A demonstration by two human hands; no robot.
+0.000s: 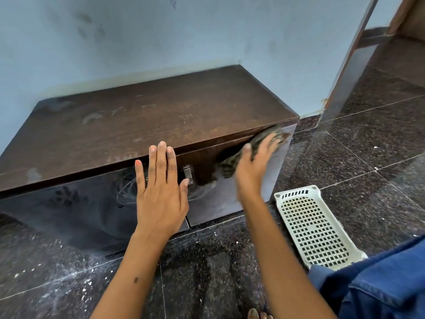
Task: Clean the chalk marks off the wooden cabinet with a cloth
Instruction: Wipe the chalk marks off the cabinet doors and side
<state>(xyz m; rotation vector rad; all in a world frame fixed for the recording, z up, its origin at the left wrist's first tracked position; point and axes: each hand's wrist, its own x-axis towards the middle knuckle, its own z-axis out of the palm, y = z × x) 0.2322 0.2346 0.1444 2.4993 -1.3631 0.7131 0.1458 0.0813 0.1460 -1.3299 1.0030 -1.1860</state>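
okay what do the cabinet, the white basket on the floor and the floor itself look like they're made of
Cabinet: dark brown wood or wood-look laminate, with visible grain and glossy, reflective doors.
Basket: probably moulded plastic, off-white and matte, with a regular grid of holes.
Floor: polished speckled stone tiles, perhaps granite, with thin joints and a sheen.

A white perforated plastic basket point(315, 229) is seen lying on the dark speckled granite floor point(358, 157), below and to the right of the right-hand fingers. White dust and flecks are scattered over the floor tiles down-left of the left-hand fingers. A pale blue wall point(161, 38), smudged with dark marks, is seen above all the fingers. Blue fabric point(379, 286) is seen at the lower right corner.
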